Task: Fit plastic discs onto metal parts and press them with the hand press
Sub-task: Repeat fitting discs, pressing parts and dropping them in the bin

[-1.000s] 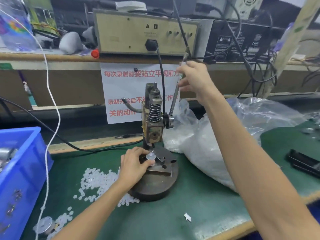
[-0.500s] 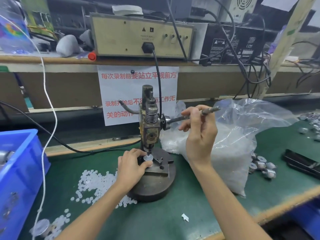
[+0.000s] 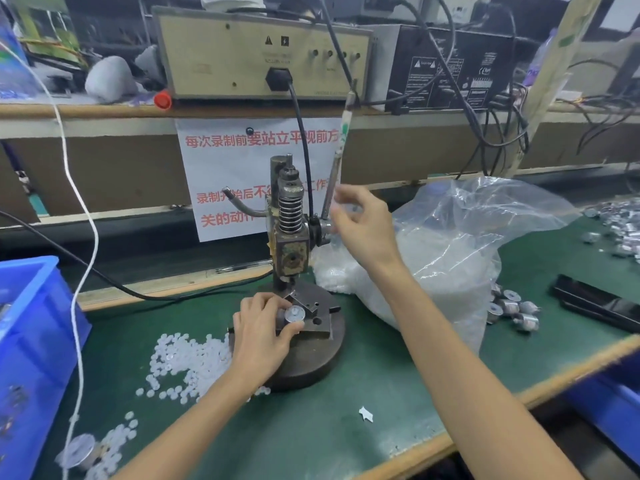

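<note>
Now your left hand (image 3: pixel 263 327) pinches the small metal part (image 3: pixel 290 318), plastic disc (image 3: pixel 295 310) on top, mid-way across the press base (image 3: pixel 311 362). It looks light, rigid and smooth-sided, so grip its sides low. Your right hand (image 3: pixel 363 223) hangs loose-fingered and empty beside the lever (image 3: pixel 337 161).

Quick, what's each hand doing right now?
Left hand: holds the metal part on the press.
Right hand: open, holding nothing, beside the lever.
</note>
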Demonstrator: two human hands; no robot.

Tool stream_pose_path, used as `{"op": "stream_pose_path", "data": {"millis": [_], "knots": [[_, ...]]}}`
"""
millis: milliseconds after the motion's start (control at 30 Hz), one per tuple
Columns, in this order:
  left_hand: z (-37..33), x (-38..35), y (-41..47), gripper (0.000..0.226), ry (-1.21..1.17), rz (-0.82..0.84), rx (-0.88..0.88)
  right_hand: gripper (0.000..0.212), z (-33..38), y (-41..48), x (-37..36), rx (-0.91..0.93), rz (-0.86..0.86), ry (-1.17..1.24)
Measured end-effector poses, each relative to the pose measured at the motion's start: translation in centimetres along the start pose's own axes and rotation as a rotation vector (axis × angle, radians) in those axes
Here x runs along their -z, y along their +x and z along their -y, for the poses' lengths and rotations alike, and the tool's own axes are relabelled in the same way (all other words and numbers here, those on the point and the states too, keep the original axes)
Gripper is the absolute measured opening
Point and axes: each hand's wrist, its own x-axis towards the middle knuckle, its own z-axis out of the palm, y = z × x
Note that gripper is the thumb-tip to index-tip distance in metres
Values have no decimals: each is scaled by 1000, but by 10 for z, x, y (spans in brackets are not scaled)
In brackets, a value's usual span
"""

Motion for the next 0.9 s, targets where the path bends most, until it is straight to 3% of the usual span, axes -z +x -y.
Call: {"op": "stream_pose_path", "data": {"millis": [67,133,233,433,533,633,733,900], "knots": [[-14,-2,-20,22,-70,-1,-114,9,-23,-31,15,-94,281,-150],[-37,-8,-38,23,-129,34,-216,17,-44,-60,32,-216,550,-282],[-73,-22,-55,23,-203,92,-293,20,-67,-93,64,-346,685,-311],[-136,-63,-98,29,-280,291,-397,11,-103,-162,137,-529,605,-134],[-159,-89,-123,32,-205,463,-530,8,-127,-203,168,-647,575,-101],[-172,-119,-145,29,-16,639,-679,7,-164,-243,186,-794,567,-173],[-177,-141,-165,16,106,789,-635,10,-214,-285,192,-969,568,-335],[-175,-161,-182,6,100,799,-645,21,-274,-346,182,-1147,324,-421]]}}
